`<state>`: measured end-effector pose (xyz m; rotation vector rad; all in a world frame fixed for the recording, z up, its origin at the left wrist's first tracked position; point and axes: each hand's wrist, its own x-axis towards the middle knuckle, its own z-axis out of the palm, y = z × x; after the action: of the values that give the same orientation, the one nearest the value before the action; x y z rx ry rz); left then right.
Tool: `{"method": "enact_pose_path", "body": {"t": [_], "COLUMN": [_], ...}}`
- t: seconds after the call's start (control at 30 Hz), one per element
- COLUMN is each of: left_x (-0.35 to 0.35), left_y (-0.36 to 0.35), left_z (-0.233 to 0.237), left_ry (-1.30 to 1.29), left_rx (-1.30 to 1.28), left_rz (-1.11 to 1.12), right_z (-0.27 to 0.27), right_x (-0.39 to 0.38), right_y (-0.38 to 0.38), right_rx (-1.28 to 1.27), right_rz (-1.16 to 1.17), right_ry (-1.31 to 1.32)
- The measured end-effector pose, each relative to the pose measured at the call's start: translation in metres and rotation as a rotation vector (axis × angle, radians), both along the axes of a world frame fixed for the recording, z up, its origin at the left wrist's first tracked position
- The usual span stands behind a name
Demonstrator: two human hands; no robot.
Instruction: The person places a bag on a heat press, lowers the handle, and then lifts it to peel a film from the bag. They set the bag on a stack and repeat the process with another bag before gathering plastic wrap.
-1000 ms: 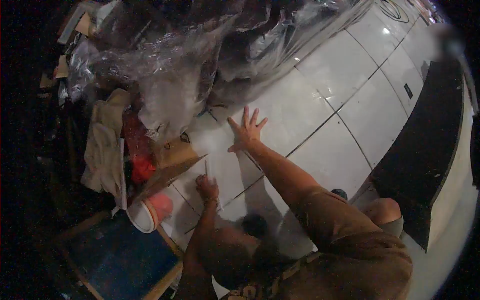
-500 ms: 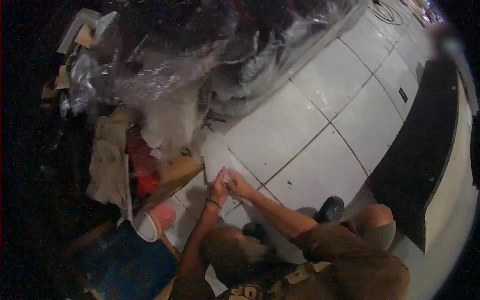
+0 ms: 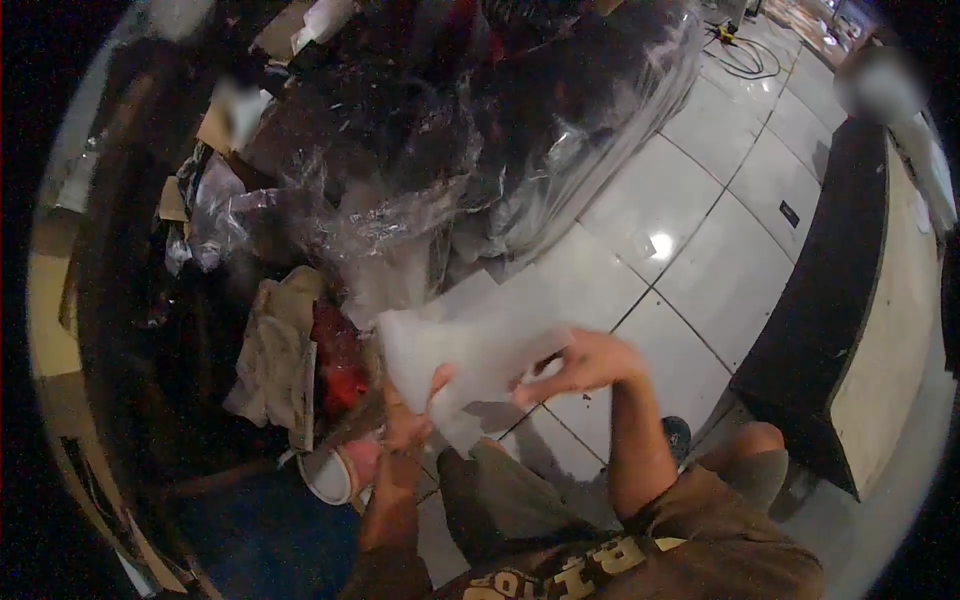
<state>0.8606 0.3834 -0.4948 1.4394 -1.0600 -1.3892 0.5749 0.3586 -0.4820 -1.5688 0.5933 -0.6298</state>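
Observation:
A thin, whitish translucent sheet is spread between my two hands above the tiled floor. My left hand is closed on its lower left edge, with the thumb pointing up along it. On the right side of the sheet, my right hand is bent at the wrist, its fingers curled and pinched at the sheet's edge, slightly smeared by motion. Just below my left hand lies a white and pink rounded object.
Clear plastic wrap covers a large dark pile ahead. Beige cloth and a red item lie at the left. A long black-sided board or box stands at the right. Coiled cable lies on the far floor.
My hands, close together before, are now apart, my right hand having moved right and opened the sheet out. The view has shifted, so the pile sits lower and further right.

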Motion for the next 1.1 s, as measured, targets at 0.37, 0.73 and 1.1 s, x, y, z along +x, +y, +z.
{"method": "enact_pose_path", "body": {"t": [0.37, 0.73, 1.1], "left_x": [-0.033, 0.071, 0.031], "left_y": [-0.269, -0.243, -0.242], "left_z": [0.099, 0.06, 0.053], "left_ry": [-0.492, -1.149, -1.153], "left_rx": [-1.141, -0.118, -0.102], "left_rz": [0.05, -0.465, -0.569], "right_z": [-0.055, 0.117, 0.026], "right_x": [0.067, 0.142, 0.055], "right_y": [-0.266, -0.185, -0.152], "right_rx": [0.358, 0.417, 0.441], "right_rz": [-0.762, -0.405, -0.589], "right_ry": [-0.143, -0.775, -0.457]}}
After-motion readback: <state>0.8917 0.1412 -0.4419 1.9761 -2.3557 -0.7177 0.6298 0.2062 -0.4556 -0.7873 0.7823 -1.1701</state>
